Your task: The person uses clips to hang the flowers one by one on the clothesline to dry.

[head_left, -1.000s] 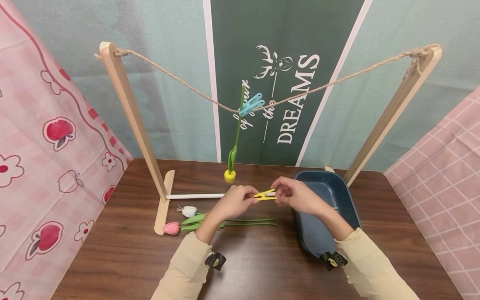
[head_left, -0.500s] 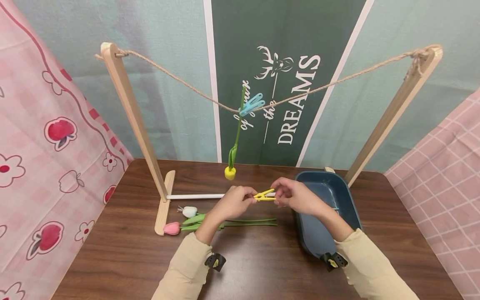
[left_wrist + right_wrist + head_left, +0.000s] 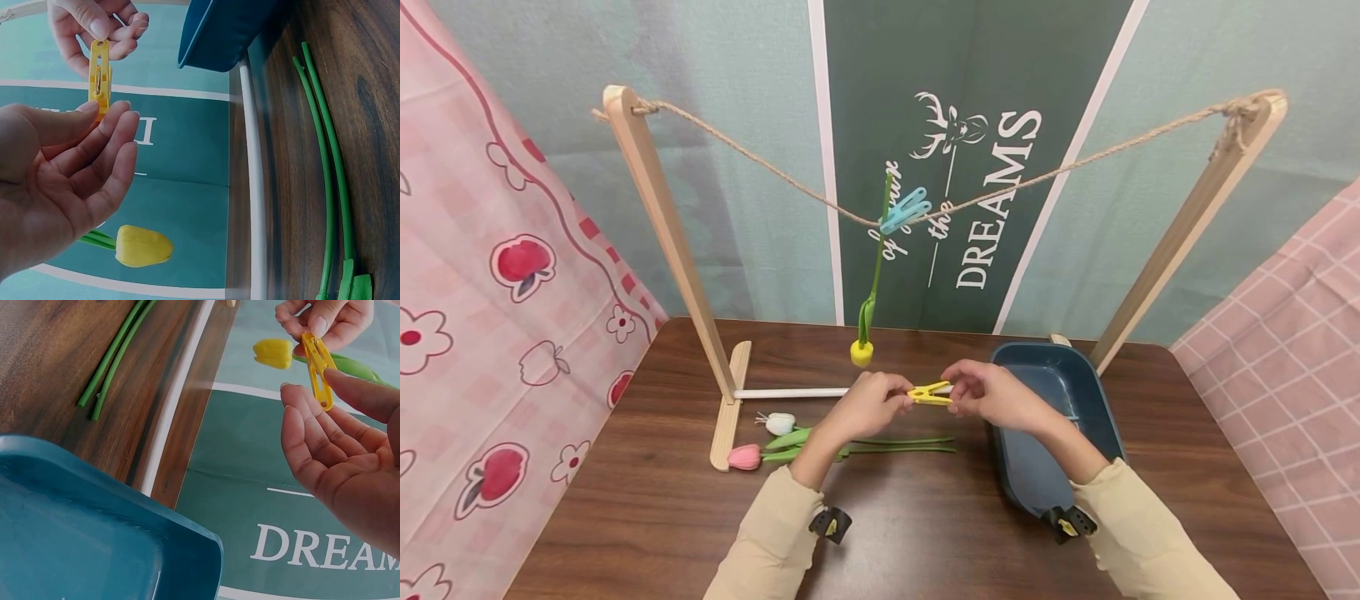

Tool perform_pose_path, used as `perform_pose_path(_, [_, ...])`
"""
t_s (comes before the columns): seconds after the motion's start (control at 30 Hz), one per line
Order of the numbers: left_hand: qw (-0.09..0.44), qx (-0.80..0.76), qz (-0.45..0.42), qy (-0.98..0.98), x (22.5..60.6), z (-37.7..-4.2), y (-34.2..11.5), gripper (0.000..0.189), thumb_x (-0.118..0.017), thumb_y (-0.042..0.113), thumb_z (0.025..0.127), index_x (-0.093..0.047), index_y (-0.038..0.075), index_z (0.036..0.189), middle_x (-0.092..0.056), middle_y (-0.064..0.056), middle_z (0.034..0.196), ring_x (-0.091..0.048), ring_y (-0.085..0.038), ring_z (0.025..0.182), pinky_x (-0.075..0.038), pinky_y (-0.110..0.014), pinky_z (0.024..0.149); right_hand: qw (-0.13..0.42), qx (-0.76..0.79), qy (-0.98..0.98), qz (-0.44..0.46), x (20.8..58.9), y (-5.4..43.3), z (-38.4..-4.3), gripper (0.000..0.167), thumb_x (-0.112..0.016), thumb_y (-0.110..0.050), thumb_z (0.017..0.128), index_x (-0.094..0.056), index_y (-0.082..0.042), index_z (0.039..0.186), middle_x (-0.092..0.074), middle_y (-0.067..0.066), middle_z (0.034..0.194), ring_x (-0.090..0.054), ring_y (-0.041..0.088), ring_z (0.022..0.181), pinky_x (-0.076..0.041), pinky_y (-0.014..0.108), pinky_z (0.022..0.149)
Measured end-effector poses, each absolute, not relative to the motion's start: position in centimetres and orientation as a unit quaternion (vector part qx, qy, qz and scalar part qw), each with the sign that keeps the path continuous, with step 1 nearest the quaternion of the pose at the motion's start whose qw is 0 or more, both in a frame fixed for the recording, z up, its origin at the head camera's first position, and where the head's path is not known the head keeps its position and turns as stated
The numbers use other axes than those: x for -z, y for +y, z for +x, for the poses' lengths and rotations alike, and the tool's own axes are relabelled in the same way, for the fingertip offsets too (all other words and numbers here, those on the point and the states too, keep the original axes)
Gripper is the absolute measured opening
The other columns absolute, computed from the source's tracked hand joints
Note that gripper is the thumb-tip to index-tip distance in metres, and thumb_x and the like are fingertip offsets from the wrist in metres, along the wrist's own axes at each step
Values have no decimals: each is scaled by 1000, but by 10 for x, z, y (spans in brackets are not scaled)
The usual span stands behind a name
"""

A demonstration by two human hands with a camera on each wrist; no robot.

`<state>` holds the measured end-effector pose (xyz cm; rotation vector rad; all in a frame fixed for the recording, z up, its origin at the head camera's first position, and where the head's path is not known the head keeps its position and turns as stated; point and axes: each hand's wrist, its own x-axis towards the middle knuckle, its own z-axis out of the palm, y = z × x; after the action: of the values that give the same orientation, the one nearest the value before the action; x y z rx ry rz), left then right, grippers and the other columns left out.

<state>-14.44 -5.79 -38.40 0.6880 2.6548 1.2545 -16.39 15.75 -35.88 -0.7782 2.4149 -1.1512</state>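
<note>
Between both hands is a yellow clothespin [image 3: 927, 397], above the table near the middle. My left hand [image 3: 867, 406] pinches one end of it between thumb and fingertips, the other fingers loosely bent. At the opposite end, the thumb and fingers of my right hand [image 3: 996, 393] hold the spread handles. Behind the hands, a yellow tulip [image 3: 862, 353] hangs head down, its stem clipped to a rope [image 3: 775, 171] by a light blue clothespin [image 3: 905, 212]. A white tulip [image 3: 780, 424] and a pink tulip [image 3: 745, 457] lie on the table beyond the left forearm, which partly hides them.
Two wooden posts, left [image 3: 673, 250] and right [image 3: 1183, 237], carry the sagging rope. A white rod [image 3: 793, 392] runs low along the table from the left base. The blue basin [image 3: 1052, 371] stands at the right, under the right forearm. Curtains enclose the sides and back.
The yellow clothespin's handles shift slightly between the fingers, tilting a little. Both hands stay almost in place, and the hanging tulip sways slightly.
</note>
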Motion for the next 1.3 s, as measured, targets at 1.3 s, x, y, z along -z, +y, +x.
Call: perform_pose_path(1.3, [50,-432,231,870,384,-144,-60,10,-60,5,87,-68,0,91,-66,-4,75,-61,-10,67,-45,-19,56,120,373,877,-276,356,156,-164,24,-69,-2,79,-60,3,100,-59,2,79,-54,16,71,-49,26,61])
